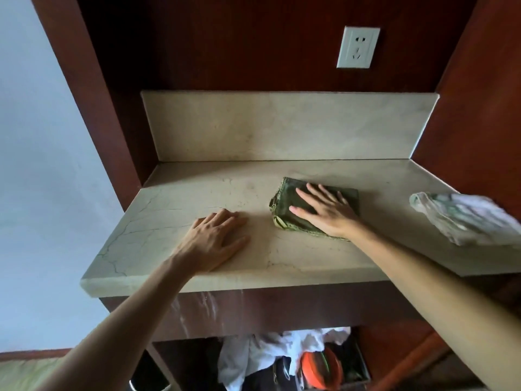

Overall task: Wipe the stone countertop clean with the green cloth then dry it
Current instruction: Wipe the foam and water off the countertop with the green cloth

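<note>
The right hand (327, 211) presses flat, fingers spread, on the folded green cloth (284, 204) to wipe; at its 9 o'clock the left hand (217, 241), open and empty, braces on the tabletop (158, 221).

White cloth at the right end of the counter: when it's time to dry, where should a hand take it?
Likely the bunched near-left end of the white cloth, pinched from above by the right hand. It lies crumpled on the stone countertop, with raised folds to pinch; its right part runs out of view.
</note>
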